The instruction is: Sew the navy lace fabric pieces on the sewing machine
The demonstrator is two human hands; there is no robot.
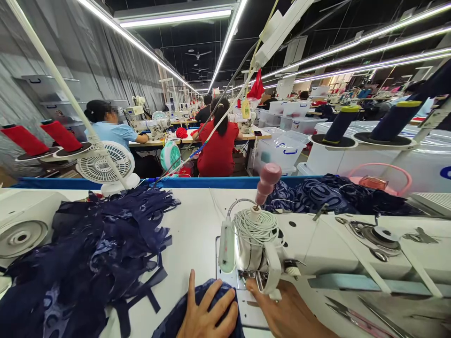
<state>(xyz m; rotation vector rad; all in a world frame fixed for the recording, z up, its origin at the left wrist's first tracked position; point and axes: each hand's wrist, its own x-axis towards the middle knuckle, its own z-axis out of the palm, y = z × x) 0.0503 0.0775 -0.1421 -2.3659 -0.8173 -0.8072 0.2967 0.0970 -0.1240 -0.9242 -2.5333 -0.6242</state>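
Two bare hands are at the lower middle of the frame. The left hand [211, 307] lies flat, fingers spread, on one dark navy patterned fabric piece [168, 325] at the bottom centre. The right hand [287, 305] reaches under the head of one white sewing machine [327, 239], a fingertip beside the metal presser foot; whether it pinches anything cannot be told.

Two red thread cones [62, 136] stand at the left edge, two navy thread cones [341, 126] at the upper right. There are two fans: one white round fan [105, 162] left of centre and one mint-green fan [171, 155] nearer the middle. One pink-handled screwdriver [268, 180] stands upright above a coil of pale cord [255, 227] on the machine head. One pair of pink-handled scissors [352, 317] lies lower right.

The smooth white tabletop [192, 225] bears a heap of navy fabric scraps [116, 239] at left; a second navy fabric pile [327, 192] sits behind the machine. Beyond, two nearer co-workers, one in light blue and one in red, sit at machines beneath long ceiling lights.

A blue cloth strip [63, 183] borders the table's far edge. A band of tabletop separates the scraps from the machine; under the machine head, the right hand has little room.
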